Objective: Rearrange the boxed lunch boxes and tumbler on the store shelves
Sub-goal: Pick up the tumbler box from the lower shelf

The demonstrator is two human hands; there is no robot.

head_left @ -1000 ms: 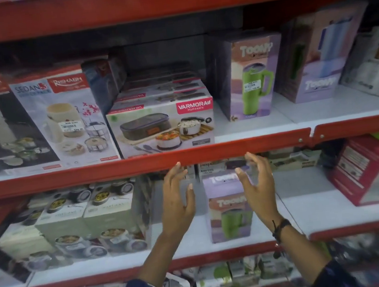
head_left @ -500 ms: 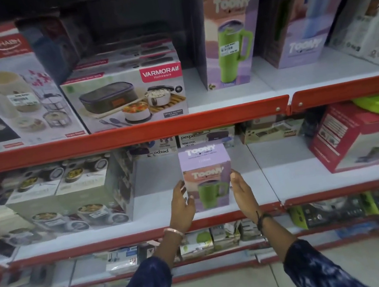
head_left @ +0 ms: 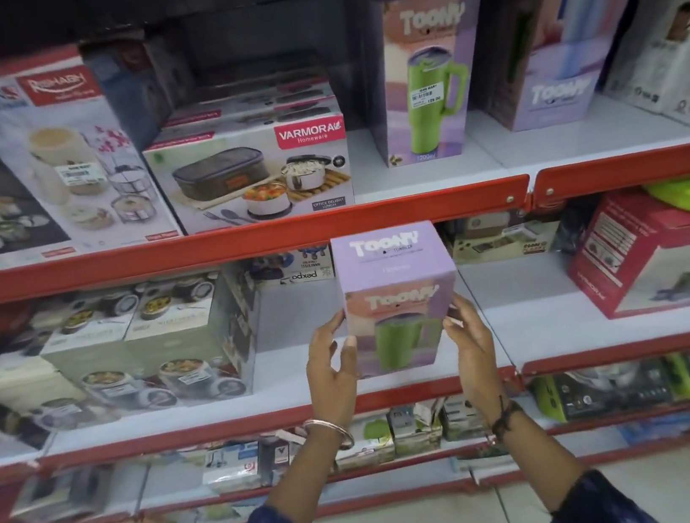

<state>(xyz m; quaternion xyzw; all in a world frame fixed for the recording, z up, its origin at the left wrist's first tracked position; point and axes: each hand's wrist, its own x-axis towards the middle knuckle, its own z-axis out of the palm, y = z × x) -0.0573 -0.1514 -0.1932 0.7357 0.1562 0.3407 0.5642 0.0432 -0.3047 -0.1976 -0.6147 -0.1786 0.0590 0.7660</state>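
Toony tumbler box (head_left: pixel 399 298), lilac with a green handled mug printed on its front, is held between a person's two bare hands in front of the middle shelf (head_left: pixel 564 319) of a red-edged store rack. The left hand (head_left: pixel 333 362) presses its fingers and thumb against the box's left side; the right hand (head_left: pixel 469 337) clasps the right side, fingers curled round the edge. Whether the box's base touches the white shelf board cannot be told; its top reaches up to the red lip of the upper shelf (head_left: pixel 243 242). A metal bangle (head_left: pixel 329 432) circles the left wrist and a dark thread band (head_left: pixel 504 416) the right, both above dark blue patterned sleeves.

On the upper shelf, a second, taller Toony box (head_left: pixel 423 73) stands upright, with a Varmora lunch box carton (head_left: pixel 251 172) to its left, topping a stack pushed back into the shelf. Beside that, a large Rishabh lunch box carton (head_left: pixel 54 160) leans at a tilt. A pale purple Toony carton (head_left: pixel 556 41) showing a blue tumbler stands further right.

On the middle shelf, pale green lunch box cartons (head_left: pixel 142 347) are stacked to the left of the held box, and a red carton (head_left: pixel 661 252) sits well to its right.
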